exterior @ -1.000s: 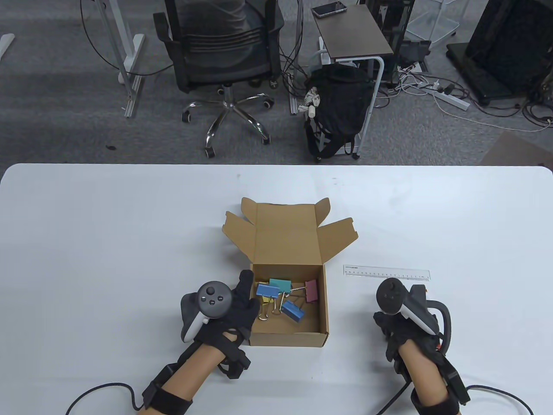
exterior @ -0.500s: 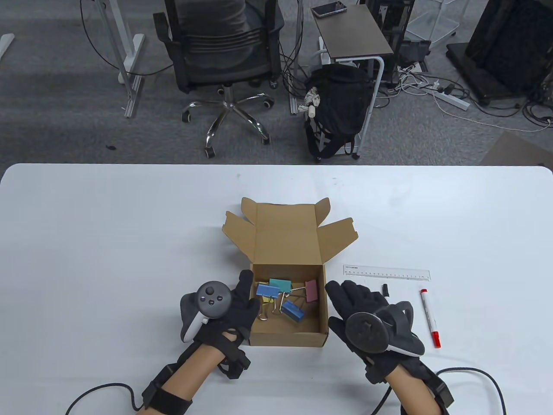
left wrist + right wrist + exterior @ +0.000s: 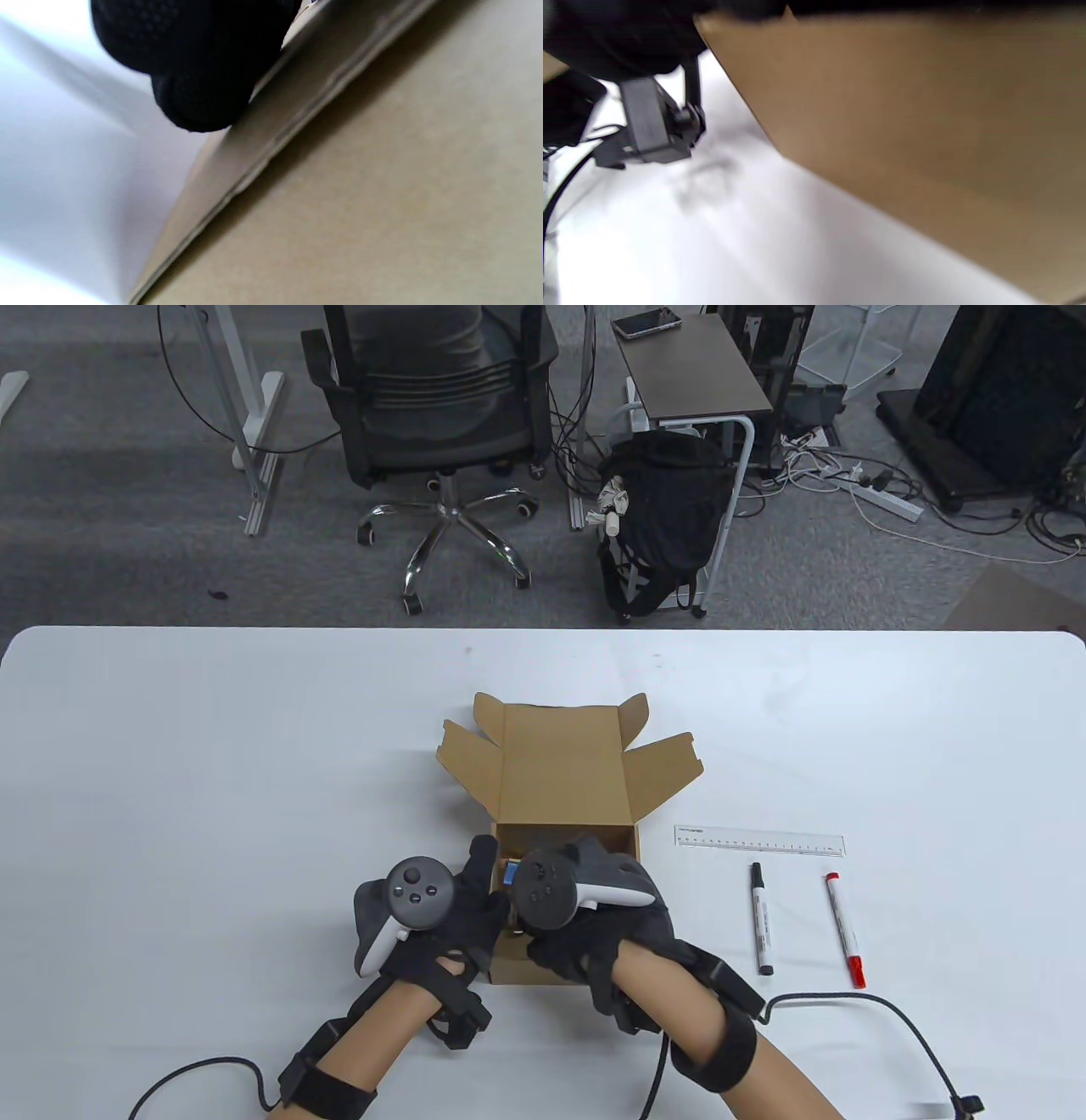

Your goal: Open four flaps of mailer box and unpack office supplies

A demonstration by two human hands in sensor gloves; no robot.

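The box (image 3: 564, 780) sits mid-table with all its flaps folded open, so that part's done. A ruler (image 3: 759, 841), black marker (image 3: 762, 919) and red marker (image 3: 846, 931) are already out on the table (image 3: 212, 780) to its right. Left hand (image 3: 458, 912) rests against the box's left wall. Right hand (image 3: 585, 916) reaches inside, can't tell if it's gripping anything. One blue clip (image 3: 512, 872) peeks out, so there's unpacking left.
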